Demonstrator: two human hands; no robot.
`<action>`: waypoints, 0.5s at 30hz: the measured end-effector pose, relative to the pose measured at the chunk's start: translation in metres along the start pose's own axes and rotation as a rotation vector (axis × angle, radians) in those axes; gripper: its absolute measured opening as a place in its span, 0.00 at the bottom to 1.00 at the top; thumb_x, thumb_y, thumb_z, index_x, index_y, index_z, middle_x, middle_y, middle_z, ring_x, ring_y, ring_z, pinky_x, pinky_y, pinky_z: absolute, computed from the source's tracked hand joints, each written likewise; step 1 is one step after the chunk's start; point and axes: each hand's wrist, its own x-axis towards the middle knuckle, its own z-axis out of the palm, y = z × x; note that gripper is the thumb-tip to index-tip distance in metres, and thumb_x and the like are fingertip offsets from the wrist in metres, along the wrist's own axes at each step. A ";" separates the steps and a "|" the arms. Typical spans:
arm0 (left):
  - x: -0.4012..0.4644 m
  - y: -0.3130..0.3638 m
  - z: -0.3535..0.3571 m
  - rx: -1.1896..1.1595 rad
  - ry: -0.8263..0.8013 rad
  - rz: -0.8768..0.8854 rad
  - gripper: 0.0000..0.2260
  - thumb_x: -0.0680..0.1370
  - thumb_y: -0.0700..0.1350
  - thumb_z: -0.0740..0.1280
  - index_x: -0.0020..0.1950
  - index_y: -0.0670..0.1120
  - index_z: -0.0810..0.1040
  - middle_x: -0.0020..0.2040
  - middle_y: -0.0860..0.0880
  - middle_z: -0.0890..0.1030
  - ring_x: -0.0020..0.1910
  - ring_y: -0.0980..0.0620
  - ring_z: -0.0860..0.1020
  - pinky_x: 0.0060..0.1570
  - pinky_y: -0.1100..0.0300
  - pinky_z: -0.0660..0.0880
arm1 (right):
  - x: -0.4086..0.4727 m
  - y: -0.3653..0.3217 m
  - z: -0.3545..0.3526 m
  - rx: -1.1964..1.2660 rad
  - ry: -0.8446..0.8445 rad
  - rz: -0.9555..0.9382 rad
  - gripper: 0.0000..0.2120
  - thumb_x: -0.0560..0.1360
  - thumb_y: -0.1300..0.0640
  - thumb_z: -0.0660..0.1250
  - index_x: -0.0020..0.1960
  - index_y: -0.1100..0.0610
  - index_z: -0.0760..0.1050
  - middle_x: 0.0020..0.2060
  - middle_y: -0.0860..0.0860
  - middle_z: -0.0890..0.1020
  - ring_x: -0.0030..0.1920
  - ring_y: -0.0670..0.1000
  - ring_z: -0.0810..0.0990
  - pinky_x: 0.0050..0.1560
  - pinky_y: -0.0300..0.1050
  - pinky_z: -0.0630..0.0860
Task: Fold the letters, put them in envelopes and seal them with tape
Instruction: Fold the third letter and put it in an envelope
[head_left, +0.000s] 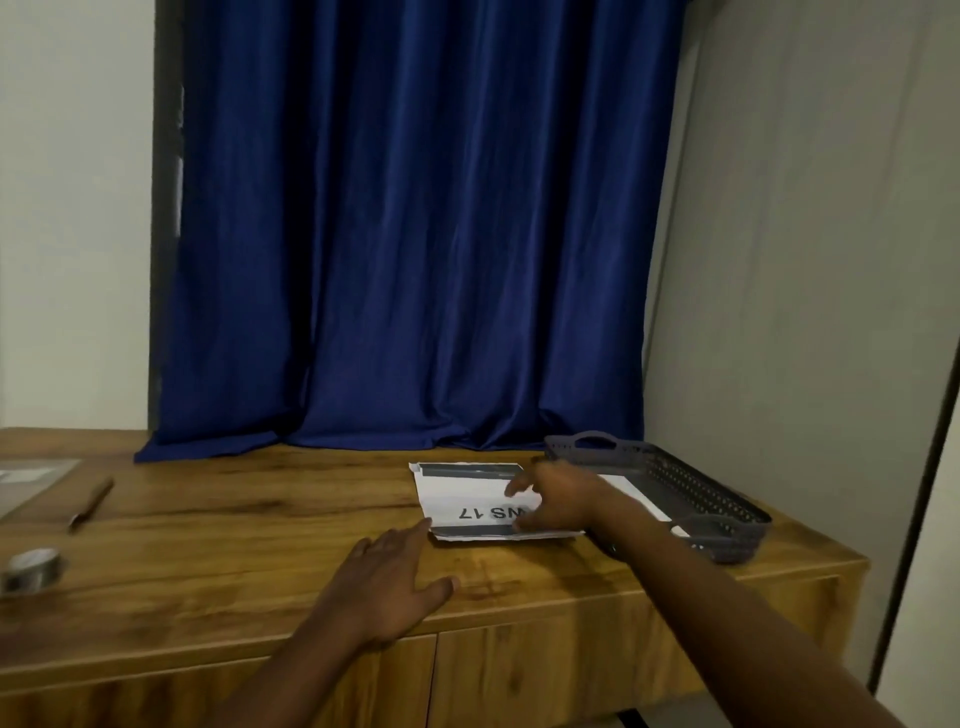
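two hands work at a wooden desk (260, 519). one printed sheet, the letter (467, 493), lies flat on the desktop just left of a grey basket (727, 509); its big black print reads "ns 17" upside down to the camera, with a first character hidden under the right hand, and dark bands run along its near and far edges. any finer print on it is too small to read.

the right hand (558, 501) lies over the right part of the letter, fingers bent onto the paper; whether it pinches the sheet or only presses it cannot be told. the left hand (389, 582) rests palm down on the wood with fingers straight and spread, its fingertips just touching the near left corner of the letter, grasping nothing.

the basket is a shallow perforated plastic tray with handle cut-outs at each end; white paper (639, 491) lies flat on its floor, partly hidden by the right forearm.

far left on the desk sit a roll of tape (34, 569), a slim pen-like tool (91, 504) and the corner of a clear sleeve (31, 480) holding paper. a blue curtain (415, 234) hangs behind.
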 end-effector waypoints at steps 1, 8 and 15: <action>-0.001 0.000 -0.001 -0.004 -0.001 -0.003 0.44 0.74 0.77 0.51 0.84 0.57 0.45 0.84 0.50 0.57 0.82 0.50 0.57 0.80 0.49 0.52 | 0.003 -0.005 0.010 -0.094 -0.041 0.006 0.23 0.74 0.42 0.73 0.68 0.44 0.76 0.65 0.45 0.79 0.62 0.48 0.77 0.59 0.45 0.74; -0.001 0.000 0.001 -0.032 0.001 -0.027 0.45 0.73 0.78 0.52 0.84 0.57 0.44 0.84 0.49 0.58 0.81 0.48 0.57 0.79 0.49 0.53 | 0.006 -0.010 0.035 -0.199 0.008 0.075 0.11 0.78 0.48 0.66 0.57 0.50 0.84 0.56 0.50 0.84 0.55 0.54 0.82 0.57 0.54 0.80; -0.001 0.003 0.000 -0.038 0.015 -0.039 0.46 0.74 0.77 0.54 0.84 0.55 0.43 0.83 0.48 0.59 0.81 0.48 0.59 0.79 0.51 0.53 | 0.007 -0.006 0.039 -0.098 0.139 0.153 0.08 0.72 0.44 0.74 0.44 0.48 0.81 0.43 0.45 0.83 0.46 0.51 0.82 0.45 0.46 0.76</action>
